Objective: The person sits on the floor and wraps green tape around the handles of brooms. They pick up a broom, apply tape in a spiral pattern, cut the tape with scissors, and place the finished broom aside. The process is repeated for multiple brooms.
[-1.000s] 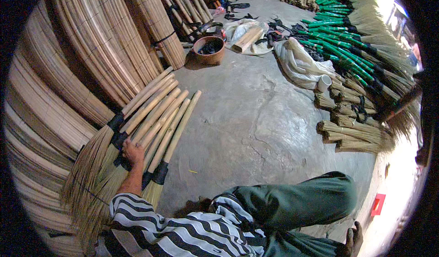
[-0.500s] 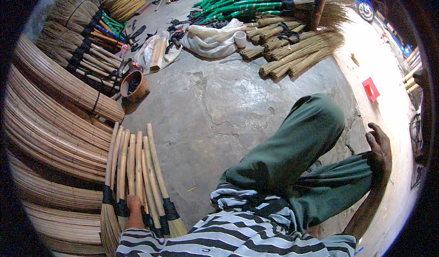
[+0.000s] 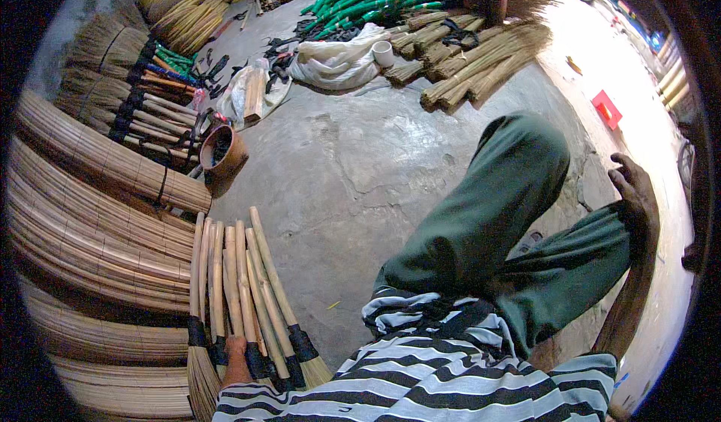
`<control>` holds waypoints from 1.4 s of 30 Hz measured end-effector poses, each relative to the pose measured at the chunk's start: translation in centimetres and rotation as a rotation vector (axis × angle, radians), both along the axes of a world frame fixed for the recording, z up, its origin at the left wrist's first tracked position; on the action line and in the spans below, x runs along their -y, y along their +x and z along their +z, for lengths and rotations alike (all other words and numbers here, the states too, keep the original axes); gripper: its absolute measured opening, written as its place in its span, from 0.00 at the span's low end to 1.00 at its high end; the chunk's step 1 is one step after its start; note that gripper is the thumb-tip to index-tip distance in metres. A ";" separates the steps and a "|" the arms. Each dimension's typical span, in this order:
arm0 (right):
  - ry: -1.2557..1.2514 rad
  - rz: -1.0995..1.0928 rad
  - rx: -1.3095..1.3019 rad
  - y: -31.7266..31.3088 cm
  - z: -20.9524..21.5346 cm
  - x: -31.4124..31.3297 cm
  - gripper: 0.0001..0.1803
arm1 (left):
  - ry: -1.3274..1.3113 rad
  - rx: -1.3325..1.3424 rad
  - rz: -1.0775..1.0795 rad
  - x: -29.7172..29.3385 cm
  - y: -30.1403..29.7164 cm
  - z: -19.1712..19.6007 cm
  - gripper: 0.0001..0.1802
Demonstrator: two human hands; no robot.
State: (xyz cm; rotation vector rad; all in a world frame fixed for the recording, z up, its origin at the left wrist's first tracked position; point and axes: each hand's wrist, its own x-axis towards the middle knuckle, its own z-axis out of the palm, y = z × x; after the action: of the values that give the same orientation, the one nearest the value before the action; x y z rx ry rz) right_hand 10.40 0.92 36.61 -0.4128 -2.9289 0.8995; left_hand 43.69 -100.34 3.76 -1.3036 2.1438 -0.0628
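On the concrete floor (image 3: 353, 167), ringed by stacked cane bundles (image 3: 90, 227), we count six bound brooms (image 3: 240, 294) laid side by side at its near left edge, our left hand (image 3: 235, 356) resting on them, grip unclear, our right hand (image 3: 637, 197) loosely open on the knee.
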 end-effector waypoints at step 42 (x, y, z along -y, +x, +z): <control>0.642 -0.029 -0.206 -3.8 1.6 -5.1 0.50 | 0.521 -0.576 -2.305 -88.2 -56.3 36.5 0.15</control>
State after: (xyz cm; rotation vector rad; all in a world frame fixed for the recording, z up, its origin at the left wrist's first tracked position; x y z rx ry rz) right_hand 6.62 6.03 38.25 -0.2916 -2.7938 -0.0303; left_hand -12.56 -12.10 40.30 1.9016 2.4870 -0.0366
